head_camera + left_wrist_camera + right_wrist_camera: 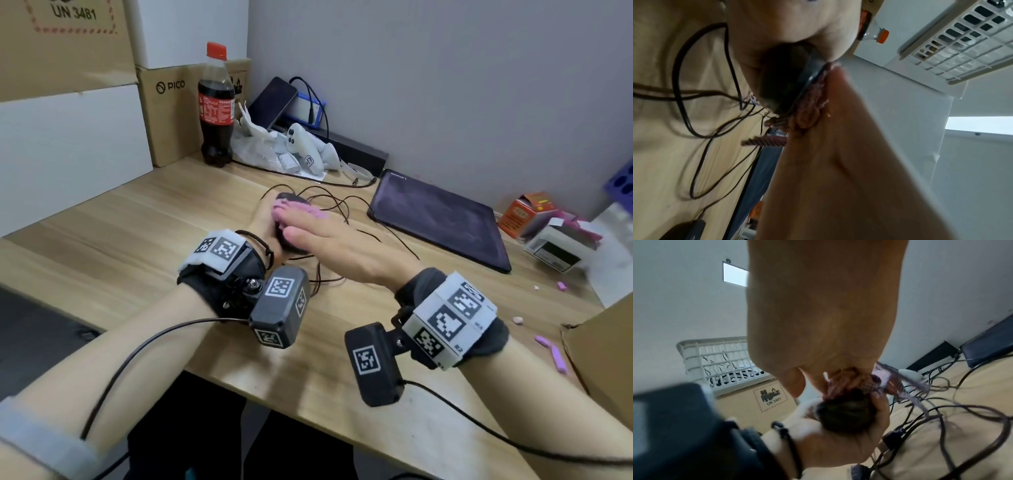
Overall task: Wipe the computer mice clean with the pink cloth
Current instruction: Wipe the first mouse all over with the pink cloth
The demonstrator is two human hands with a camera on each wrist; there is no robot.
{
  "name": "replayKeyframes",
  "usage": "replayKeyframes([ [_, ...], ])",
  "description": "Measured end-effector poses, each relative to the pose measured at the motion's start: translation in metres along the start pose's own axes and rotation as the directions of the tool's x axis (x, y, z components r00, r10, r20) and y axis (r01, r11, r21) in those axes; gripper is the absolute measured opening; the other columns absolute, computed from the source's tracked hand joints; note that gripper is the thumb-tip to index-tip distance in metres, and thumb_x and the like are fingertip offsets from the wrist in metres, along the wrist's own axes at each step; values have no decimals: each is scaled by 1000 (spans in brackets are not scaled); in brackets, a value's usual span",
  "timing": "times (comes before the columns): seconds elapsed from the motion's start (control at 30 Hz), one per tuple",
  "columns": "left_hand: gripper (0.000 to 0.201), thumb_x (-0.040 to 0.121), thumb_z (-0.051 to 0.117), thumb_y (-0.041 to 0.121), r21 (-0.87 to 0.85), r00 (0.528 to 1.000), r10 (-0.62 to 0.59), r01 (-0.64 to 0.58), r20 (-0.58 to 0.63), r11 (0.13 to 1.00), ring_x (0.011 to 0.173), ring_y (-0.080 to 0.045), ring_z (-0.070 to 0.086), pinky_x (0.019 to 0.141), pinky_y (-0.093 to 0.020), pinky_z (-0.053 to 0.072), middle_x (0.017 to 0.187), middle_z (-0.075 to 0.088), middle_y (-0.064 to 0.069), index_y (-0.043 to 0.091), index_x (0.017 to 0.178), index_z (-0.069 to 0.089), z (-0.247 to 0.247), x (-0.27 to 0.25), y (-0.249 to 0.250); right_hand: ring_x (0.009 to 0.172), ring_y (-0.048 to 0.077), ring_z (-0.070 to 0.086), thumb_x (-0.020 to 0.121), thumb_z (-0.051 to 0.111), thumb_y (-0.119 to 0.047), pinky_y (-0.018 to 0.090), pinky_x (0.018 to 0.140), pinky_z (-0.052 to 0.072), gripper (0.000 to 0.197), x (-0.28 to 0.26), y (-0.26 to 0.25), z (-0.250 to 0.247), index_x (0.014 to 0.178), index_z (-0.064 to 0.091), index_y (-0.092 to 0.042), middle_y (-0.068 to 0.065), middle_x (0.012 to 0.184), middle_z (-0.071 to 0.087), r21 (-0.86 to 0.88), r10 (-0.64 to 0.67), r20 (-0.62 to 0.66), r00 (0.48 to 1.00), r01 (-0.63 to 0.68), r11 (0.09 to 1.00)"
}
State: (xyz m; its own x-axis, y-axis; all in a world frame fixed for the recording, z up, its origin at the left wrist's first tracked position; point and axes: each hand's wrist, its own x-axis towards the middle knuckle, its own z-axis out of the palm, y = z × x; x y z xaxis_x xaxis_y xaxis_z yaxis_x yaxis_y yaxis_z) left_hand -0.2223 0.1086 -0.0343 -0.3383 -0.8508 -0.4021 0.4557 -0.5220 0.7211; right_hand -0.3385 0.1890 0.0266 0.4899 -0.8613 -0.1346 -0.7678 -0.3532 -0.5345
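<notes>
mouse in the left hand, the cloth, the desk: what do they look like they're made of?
Mouse: black, probably hard plastic; its edge glints in the left wrist view.
Pink cloth: soft fabric, matte, bunched; it shows a ribbed or waffle texture close up.
Desk: light wood grain in plank-like bands, matte; laminate or real wood, can't tell.

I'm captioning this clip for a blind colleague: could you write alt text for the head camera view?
A left hand holds a black wired mouse above a wooden desk while the right hand presses a pink cloth onto it. Behind them are a closed laptop, a cola bottle and cardboard boxes.
</notes>
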Motion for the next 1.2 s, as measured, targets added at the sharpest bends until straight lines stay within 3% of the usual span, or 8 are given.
replayKeyframes([
  [0.17,43,103,35,46,-13,999,0,1,39,1000,76,-8,64,75,-24,51,85,70,4,9,98,56,-4,-1,1,145,-6,-3,106,22,-33,16,118,-5,51,-13,4,3,155,9,-24,-15,162,-2,111,-28,137,990,13,994],
  [0.27,60,97,38,55,-143,995,-58,69,80,987,89,-30,64,75,-42,51,96,69,-21,0,102,61,4,-7,4,146,-2,-10,107,17,-32,26,121,-8,50,-2,11,-3,155,2,-24,-12,162,-10,20,-51,89,995,49,999],
  [0.5,48,91,45,62,-103,966,-65,94,249,990,79,-20,72,72,-34,60,98,73,-4,21,104,67,11,-17,-2,144,-2,-15,107,15,-33,20,115,-16,48,23,28,-13,154,7,-26,-11,162,-9,-34,11,-65,998,-14,999],
  [0.7,48,91,47,53,-67,953,-92,116,290,991,61,-18,63,57,-24,54,76,68,-5,15,78,74,6,-21,-7,145,13,26,103,42,-16,30,117,27,39,27,39,-18,142,47,-18,1,156,33,55,5,-231,973,7,998],
  [0.77,48,86,52,50,-107,944,-98,138,315,985,64,-19,60,59,-25,55,85,64,-9,6,84,72,-3,-20,-5,118,26,62,101,48,-11,45,90,56,32,20,41,-22,130,61,-12,9,128,63,239,76,-346,935,10,971],
  [0.87,51,94,44,48,-226,962,-49,113,270,968,68,-21,60,62,-27,58,94,61,-11,1,102,62,-17,-16,-1,85,24,73,100,45,-4,48,61,60,31,10,49,-26,127,59,-11,7,109,68,330,217,-502,838,-46,943],
  [0.97,49,96,42,44,-262,976,-20,79,219,962,70,-21,58,61,-26,58,92,61,-11,0,101,61,-19,-16,-2,91,11,66,98,40,-1,37,80,58,35,9,50,-24,125,55,-17,-1,107,65,336,261,-590,764,-62,940],
  [1.2,34,97,42,35,-343,987,-14,68,159,937,63,-21,65,60,-27,59,70,65,-8,9,83,59,-3,-14,-8,149,19,14,103,36,-11,38,122,12,43,2,14,14,144,38,-2,10,159,22,-146,-259,-117,959,241,959],
])
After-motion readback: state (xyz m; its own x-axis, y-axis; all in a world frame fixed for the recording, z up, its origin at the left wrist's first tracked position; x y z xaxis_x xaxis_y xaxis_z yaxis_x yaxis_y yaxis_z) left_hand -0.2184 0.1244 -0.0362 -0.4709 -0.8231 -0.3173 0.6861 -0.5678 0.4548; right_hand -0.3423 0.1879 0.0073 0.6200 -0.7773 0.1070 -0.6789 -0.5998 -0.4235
